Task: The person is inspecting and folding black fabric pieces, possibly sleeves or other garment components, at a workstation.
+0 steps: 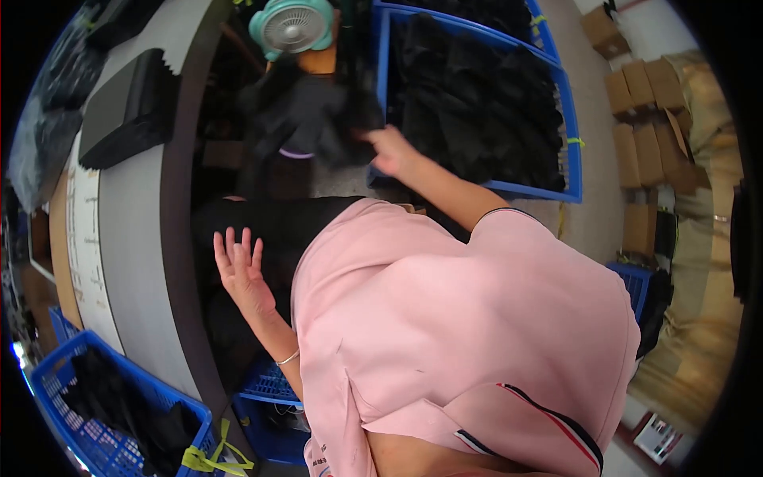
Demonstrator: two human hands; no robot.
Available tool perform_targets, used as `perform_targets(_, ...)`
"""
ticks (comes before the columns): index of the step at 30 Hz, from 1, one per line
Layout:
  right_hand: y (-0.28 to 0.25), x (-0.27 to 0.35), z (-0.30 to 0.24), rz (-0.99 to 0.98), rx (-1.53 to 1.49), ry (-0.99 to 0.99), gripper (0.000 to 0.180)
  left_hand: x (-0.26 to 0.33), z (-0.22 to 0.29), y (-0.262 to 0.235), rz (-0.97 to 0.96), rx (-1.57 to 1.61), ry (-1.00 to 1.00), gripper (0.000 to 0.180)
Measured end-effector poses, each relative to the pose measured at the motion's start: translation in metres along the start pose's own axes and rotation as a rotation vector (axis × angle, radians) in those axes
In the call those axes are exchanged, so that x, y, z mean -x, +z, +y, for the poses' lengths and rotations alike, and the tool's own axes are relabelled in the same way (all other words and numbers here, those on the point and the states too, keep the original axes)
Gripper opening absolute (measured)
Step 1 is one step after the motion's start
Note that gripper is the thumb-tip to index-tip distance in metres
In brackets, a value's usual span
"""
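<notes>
In the upper right of the view we see the biggest thing, a blue crate point(574, 171) that stands on the floor. It is filled almost to its rim with black fabric pieces point(477, 103), stacked in dense rows, probably so that many fit and one can be pulled out from the near edge. Behind it a second blue crate point(548, 44) shows only its corner, also with dark cloth inside.

On the left runs a long grey table point(131, 262) with a curved dark edge. On its far end lies a black folded bundle point(127, 107), kept away from the working space. Below the table, in the lower left corner, stands a blue basket point(56, 381) with more black cloth in it, tied with a yellow-green strap point(208, 457). Another small blue basket point(266, 385) sits under the forearm; we cannot tell what it holds.

At the right side, brown cardboard boxes point(648, 119) are piled along the wall. At the top, a small mint-green fan point(292, 28) faces the work place.

Our right hand point(393, 151) reaches forward to the near edge of the big crate and is closed around a piece of black fabric point(318, 119), which hangs to the left of the crate, lifted clear of the pile. Our left hand point(238, 266) is released, the fingers spread and empty, held over dark cloth beside the table edge. A thin bracelet point(288, 358) is on its wrist.
</notes>
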State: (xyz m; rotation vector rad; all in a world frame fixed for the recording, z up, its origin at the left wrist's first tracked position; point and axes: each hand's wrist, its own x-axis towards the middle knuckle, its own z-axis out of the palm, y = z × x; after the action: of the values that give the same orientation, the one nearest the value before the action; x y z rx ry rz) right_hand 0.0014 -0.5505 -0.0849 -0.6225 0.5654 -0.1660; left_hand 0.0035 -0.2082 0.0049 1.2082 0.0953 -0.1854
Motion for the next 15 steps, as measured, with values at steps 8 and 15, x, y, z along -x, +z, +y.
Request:
perform_targets(8,-0.285,0.076,-0.140,0.614,-0.105,-0.416,0.037,0.012,-0.029,-0.055,0.122,-0.117,-0.207,0.055)
perform_targets(15,-0.434,0.166,-0.187,1.308,-0.264,-0.468,0.053,0.028,-0.032,-0.097,0.266,-0.103,-0.218,0.049)
